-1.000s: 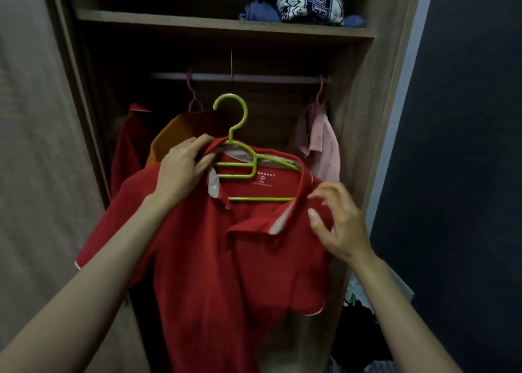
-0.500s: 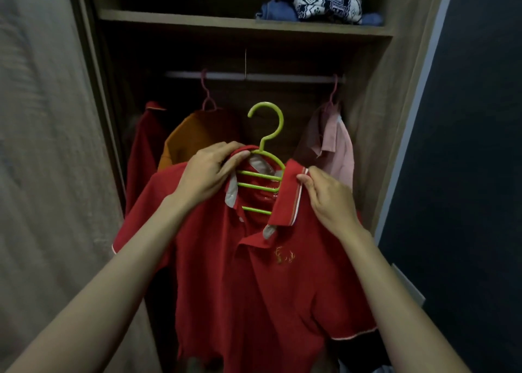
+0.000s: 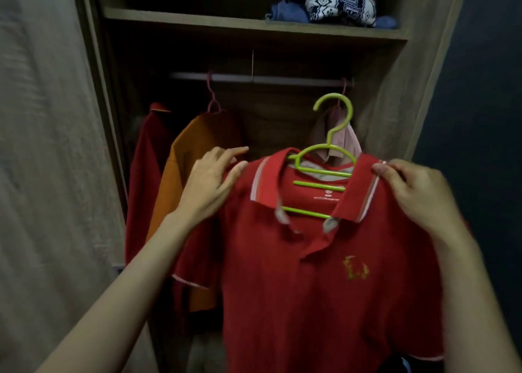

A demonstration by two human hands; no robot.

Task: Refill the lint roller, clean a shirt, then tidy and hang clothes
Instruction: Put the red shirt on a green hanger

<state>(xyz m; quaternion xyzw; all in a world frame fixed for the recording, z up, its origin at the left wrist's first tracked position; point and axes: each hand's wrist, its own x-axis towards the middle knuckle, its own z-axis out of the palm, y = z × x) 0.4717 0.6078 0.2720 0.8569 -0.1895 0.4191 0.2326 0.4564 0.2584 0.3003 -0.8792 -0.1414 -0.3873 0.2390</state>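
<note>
Wooden wardrobe (image 3: 395, 90) walls frame a metal rail (image 3: 282, 79). Before it, a red polo shirt (image 3: 296, 273) sits on a lime-green plastic hanger (image 3: 319, 186), unhooked. Its left hand (image 3: 209, 186) rests open against one shoulder while the right hand (image 3: 418, 197) pinches the other, so a loosened pinch could probably drop both.

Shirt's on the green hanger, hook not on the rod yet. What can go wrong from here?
1. Neither hand holds the green hanger: the right hand pinches the red polo shirt at its collar edge, the left hand only touches the shoulder with straight fingers. The hanger may tip or slip out.
2. Its hook sits in front of the pink shirt near the end of the rod; it may snag there.
</note>
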